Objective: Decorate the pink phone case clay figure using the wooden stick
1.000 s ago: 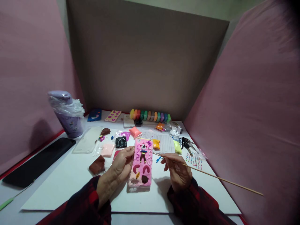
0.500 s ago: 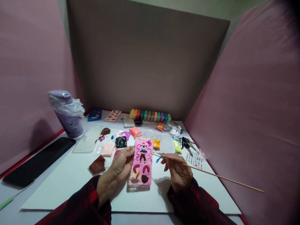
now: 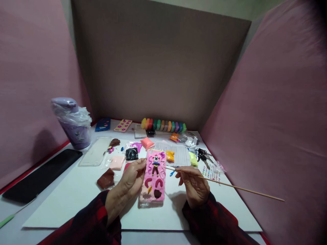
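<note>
My left hand (image 3: 133, 178) is closed on the left edge of a pink phone case (image 3: 154, 177), tilted up above a white board (image 3: 74, 200). Clay shapes cover the case: a small figure in brown trousers, wavy strips down both sides, two dark red curved pieces, a yellow piece and a brown lump. Between the fingertips of my right hand (image 3: 192, 183) is a long thin wooden skewer (image 3: 245, 188). Its tip is at the right edge of the case, by the wavy strip; whether it touches is too small to tell.
Clay packets, including a black one (image 3: 131, 153) and an orange one (image 3: 170, 156), lie behind the case. A clear phone case (image 3: 94, 151) and purple tumbler (image 3: 74, 126) stand left. Keys (image 3: 204, 157) and a gem sticker sheet (image 3: 212, 173) lie right. A row of coloured clay (image 3: 163, 125) lines the back.
The skewer's far end has swung slightly up and to the left, while its tip stays near the case's right edge. My left hand and the case have barely moved.
</note>
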A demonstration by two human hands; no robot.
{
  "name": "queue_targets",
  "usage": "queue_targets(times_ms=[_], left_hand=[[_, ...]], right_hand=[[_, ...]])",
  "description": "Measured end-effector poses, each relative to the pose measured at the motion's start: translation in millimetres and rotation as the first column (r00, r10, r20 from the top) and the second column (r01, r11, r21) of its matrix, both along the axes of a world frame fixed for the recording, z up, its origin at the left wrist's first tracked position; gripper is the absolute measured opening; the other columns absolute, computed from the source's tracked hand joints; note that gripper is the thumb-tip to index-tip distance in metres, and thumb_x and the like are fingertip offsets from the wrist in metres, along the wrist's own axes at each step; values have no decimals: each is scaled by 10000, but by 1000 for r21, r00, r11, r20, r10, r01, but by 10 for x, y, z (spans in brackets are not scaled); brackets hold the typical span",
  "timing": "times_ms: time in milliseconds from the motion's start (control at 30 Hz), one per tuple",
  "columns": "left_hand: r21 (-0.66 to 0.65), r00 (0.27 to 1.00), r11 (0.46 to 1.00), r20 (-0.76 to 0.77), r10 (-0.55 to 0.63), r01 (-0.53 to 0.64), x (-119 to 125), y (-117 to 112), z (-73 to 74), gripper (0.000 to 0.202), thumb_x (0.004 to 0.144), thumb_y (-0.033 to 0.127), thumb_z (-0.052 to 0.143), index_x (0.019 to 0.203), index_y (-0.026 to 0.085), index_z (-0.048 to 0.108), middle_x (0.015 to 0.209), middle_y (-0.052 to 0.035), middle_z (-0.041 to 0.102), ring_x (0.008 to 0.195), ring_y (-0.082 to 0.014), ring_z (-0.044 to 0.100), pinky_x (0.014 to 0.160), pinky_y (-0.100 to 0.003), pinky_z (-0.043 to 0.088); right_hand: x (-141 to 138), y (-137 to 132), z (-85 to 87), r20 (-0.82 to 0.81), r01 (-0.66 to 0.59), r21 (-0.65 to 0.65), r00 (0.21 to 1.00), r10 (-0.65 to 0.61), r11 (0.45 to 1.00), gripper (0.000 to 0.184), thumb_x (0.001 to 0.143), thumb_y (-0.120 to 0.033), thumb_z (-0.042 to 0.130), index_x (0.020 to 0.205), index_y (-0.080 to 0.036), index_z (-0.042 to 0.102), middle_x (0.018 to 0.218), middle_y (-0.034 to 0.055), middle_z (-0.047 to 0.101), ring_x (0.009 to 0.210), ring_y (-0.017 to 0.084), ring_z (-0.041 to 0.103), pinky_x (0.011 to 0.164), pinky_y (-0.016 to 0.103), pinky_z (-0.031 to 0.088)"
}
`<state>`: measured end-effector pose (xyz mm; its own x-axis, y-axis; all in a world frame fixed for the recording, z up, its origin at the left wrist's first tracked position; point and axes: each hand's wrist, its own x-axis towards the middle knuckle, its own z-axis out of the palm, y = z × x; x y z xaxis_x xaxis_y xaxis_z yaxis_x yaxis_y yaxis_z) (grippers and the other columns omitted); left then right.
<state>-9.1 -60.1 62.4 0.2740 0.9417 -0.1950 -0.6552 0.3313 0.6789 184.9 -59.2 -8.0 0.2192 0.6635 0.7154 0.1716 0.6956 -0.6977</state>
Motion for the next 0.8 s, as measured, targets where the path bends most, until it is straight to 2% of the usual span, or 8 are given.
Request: queue_targets(times_ms=[233, 467, 600, 800], left_hand=[[-33, 996, 996, -18, -83, 82, 108, 249, 19, 163, 666, 114, 652, 817, 172, 662, 829, -78, 710, 948, -272, 640, 887, -370, 486], [-16, 1000, 1000, 15, -24, 24, 70, 133, -18, 151, 704, 191, 645, 853, 189, 671, 876, -75, 713, 975, -274, 630, 905, -376, 480], [-40, 997, 997, -6, -72, 71, 81, 178, 13, 114, 683, 160, 657, 796, 174, 667, 850, -92, 710, 971, -278, 629, 905, -364, 475], [-51, 999, 998, 46, 23, -20, 25, 23, -31, 197, 703, 219, 663, 897, 180, 661, 903, -71, 704, 950, -251, 631, 893, -339, 480]], right_hand=[[-2, 7, -14, -23, -31, 28, 999, 31, 999, 162, 886, -116, 537, 965, -220, 633, 896, 73, 650, 621, 155, 619, 388, 245, 470], [6, 7, -5, 20, -3, -9, 1000, 3, 1000, 159, 888, -126, 540, 967, -202, 654, 872, 72, 634, 607, 149, 616, 391, 247, 479], [6, -1, 13, 2, -16, -14, 1000, 16, 1000, 161, 890, -125, 536, 961, -202, 658, 869, 72, 637, 609, 149, 620, 396, 245, 473], [3, -6, 5, -17, -23, 4, 1000, 23, 1000, 146, 885, -130, 544, 961, -200, 647, 886, 76, 640, 617, 150, 618, 399, 244, 473]])
